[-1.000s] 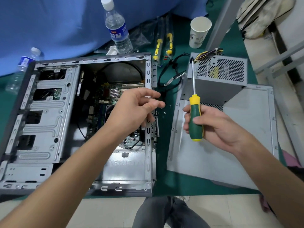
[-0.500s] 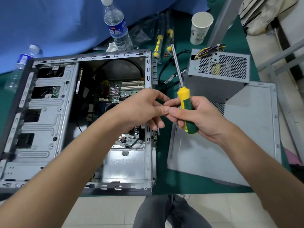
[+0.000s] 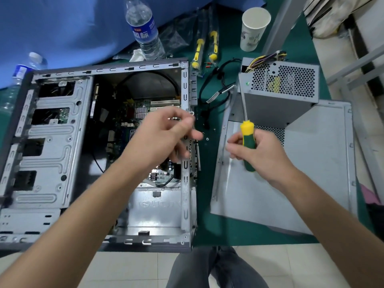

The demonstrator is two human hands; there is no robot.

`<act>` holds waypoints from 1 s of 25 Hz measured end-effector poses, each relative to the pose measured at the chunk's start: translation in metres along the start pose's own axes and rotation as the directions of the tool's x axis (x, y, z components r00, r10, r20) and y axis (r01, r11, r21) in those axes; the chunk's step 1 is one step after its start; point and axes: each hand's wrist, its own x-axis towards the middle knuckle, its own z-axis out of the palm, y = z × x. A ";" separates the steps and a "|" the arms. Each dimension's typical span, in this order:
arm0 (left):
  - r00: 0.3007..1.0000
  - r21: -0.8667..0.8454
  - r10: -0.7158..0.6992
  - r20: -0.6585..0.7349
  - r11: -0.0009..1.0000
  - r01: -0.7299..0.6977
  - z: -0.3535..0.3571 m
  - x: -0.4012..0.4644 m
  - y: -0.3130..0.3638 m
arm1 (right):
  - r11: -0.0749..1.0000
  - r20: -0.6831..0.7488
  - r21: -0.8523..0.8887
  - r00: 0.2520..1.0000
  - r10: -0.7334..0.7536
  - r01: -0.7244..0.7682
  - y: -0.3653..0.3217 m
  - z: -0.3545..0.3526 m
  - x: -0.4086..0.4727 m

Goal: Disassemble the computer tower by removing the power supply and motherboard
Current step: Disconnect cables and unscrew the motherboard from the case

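Observation:
The open computer case (image 3: 52, 142) lies on its side at the left, with the motherboard (image 3: 124, 129) still inside. The grey power supply (image 3: 278, 94) stands outside the case at the right, on the removed side panel (image 3: 301, 173). My left hand (image 3: 164, 138) hovers over the case's right rail with its fingers curled and blurred; whether it pinches anything small is unclear. My right hand (image 3: 264, 154) grips the green and yellow screwdriver (image 3: 248, 140) above the side panel, with the shaft pointing up towards the power supply.
Loose screws (image 3: 207, 139) lie on the green mat (image 3: 207, 204) between case and panel. A black cable (image 3: 216, 80), two packed screwdrivers (image 3: 205, 48), a water bottle (image 3: 143, 32) and a paper cup (image 3: 254, 28) sit at the back. Another bottle (image 3: 18, 77) lies far left.
The two hands met over the gap half a second ago and have now parted. The left moved back over the case rail, and the right moved right with the screwdriver more upright.

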 end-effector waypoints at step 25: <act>0.873 0.830 0.308 0.379 0.305 -0.468 -0.016 -0.001 -0.098 | 0.996 0.113 0.082 0.993 0.021 -0.030 0.091 -0.044 -0.033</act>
